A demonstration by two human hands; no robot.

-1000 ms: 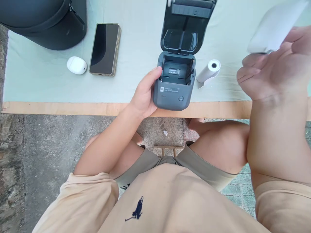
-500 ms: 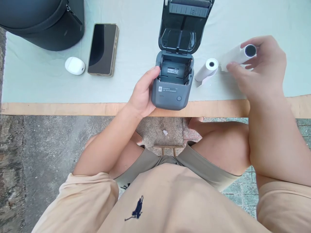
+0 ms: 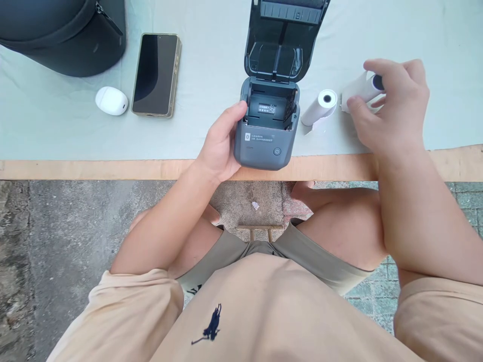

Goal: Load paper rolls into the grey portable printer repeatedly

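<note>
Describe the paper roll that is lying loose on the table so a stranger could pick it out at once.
Start at the grey printer with its lid open at the table's near edge, steadied by the left hand. Just to its right lies a small white paper roll on the pale cloth, touched by nothing. Unlike the other roll, farther right in the right hand, this one lies free.

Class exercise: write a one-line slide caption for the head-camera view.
Left hand steadies an open grey printer at the table edge; right hand grips one paper roll beside another roll.
</note>
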